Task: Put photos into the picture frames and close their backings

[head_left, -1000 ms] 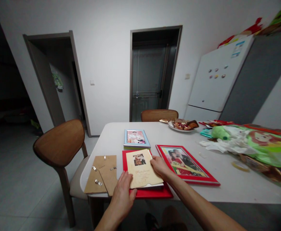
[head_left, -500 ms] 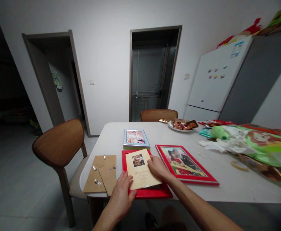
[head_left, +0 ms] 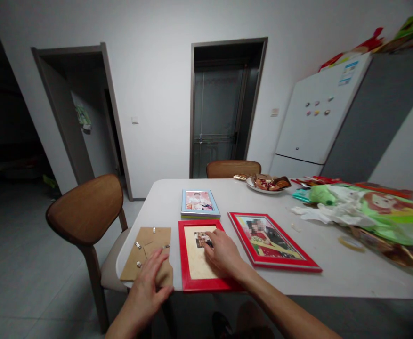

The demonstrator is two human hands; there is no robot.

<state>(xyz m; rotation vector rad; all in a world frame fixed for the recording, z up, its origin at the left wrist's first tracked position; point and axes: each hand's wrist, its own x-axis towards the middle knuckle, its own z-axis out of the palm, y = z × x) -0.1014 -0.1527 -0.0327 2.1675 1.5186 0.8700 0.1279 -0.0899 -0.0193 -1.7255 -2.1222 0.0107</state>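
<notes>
My left hand (head_left: 148,282) rests over the brown backing board (head_left: 157,235), which has small metal clips; its fingers are stretched out and the thumb is near the board's lower right edge. In front of me a red picture frame (head_left: 186,284) lies on the table with a cream printed card (head_left: 196,263) inside its border. On that card, by its small photo (head_left: 199,240), the fingertips of my right hand (head_left: 222,254) press down without gripping anything. The palm and wrist hide the card's right part.
Right of these lies another red-framed picture (head_left: 273,240). A light-blue frame (head_left: 199,203) sits behind. Farther off are a plate of food (head_left: 268,183), a roll of tape (head_left: 351,244) and green and white bags (head_left: 379,212) on the white table (head_left: 167,193). A chair (head_left: 86,212) stands left.
The cream card has gone from my hands down into the red frame. My left hand has let go and moved left onto the backing board; my right hand now presses on the card.
</notes>
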